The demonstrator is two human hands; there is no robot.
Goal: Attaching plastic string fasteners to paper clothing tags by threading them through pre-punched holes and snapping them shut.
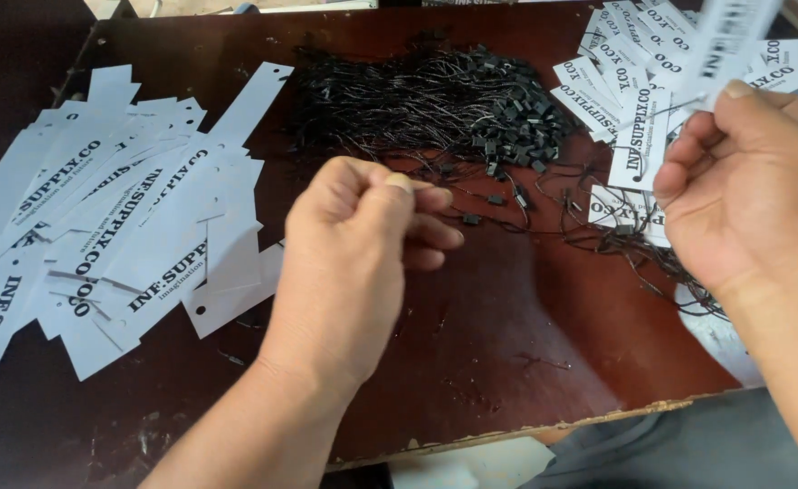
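Head view shows the left hand (pixel 363 235) with fingers pinched together over the dark wooden bench (pixel 507 353), likely on a thin black string too fine to make out, just below the heap of black tag strings (pixel 426 100). Right hand (pixel 743 190) grasps a blurred white paper tag (pixel 729 41) above strung tags (pixel 639 136); loose white tags (pixel 127 226) lie spread far left.

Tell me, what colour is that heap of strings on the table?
Black: the heap of strings with small clasps, seen in the head view.
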